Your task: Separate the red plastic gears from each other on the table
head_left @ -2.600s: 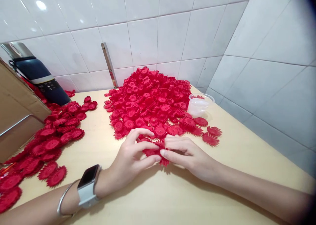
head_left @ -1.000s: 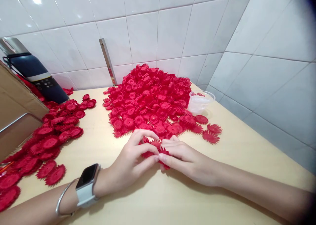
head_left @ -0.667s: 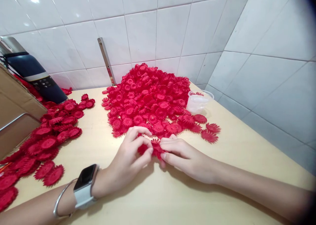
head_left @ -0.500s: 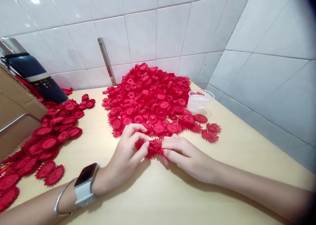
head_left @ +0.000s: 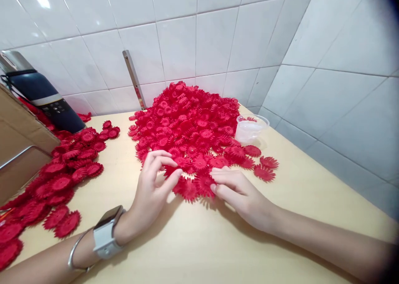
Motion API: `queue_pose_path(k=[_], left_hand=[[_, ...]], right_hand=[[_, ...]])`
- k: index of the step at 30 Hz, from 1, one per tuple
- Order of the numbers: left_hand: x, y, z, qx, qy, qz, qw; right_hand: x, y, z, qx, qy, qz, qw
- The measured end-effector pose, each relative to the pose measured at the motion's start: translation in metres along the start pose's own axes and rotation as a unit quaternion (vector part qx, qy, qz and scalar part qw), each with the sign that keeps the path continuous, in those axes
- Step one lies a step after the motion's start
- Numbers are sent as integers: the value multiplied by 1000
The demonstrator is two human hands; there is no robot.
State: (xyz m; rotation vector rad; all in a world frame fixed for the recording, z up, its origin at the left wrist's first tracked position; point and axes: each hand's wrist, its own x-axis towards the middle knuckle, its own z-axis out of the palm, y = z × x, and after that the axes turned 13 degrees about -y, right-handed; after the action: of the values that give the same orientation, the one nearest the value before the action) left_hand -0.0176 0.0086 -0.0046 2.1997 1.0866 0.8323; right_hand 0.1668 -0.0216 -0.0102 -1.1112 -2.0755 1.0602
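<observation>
Between my hands, at the near edge of a big heap of red felt-like flower discs (head_left: 187, 122), are a few discs with fringed rims. My right hand (head_left: 238, 190) pinches one red flower disc (head_left: 205, 184) at its right side, thumb and fingers closed on it. Another red disc (head_left: 189, 189) lies just left of it, overlapping or touching; I cannot tell which. My left hand (head_left: 156, 178), with a watch (head_left: 109, 232) and a bangle on the wrist, hovers left of these discs. Its thumb and fingers are apart with nothing between them.
A clear plastic cup (head_left: 252, 130) stands right of the heap, with loose discs in front. More discs (head_left: 62, 182) spread along the left beside a cardboard box (head_left: 25, 147) and a dark blue bottle (head_left: 45, 95). A metal strip (head_left: 134, 80) leans on the tiled wall.
My left hand has drawn back to the left and its fingers have opened wider. My right hand has shifted slightly right, and the bunched discs now lie more spread out.
</observation>
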Motion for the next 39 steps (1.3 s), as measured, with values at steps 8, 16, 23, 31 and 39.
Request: queue_pose_path(k=[8,16,23,31,39], left_hand=[[-4,6,2,27,-132,42,990],[-3,6,0,16,-115,57,992],[-4,5,1,8,-138,62,989],[-5,4,0,-1,-144,67,987],[-4,7,2,15,-143,56,988]], right_hand=[[0,-3,1,-78,-53,-32,995],[2,1,1,-99,-29,-38,994],[1,1,-2,-14,-71,-67,995],[1,-3,-1,-9,-84,-62,994],[2,1,2,-26,-88,-29,995]])
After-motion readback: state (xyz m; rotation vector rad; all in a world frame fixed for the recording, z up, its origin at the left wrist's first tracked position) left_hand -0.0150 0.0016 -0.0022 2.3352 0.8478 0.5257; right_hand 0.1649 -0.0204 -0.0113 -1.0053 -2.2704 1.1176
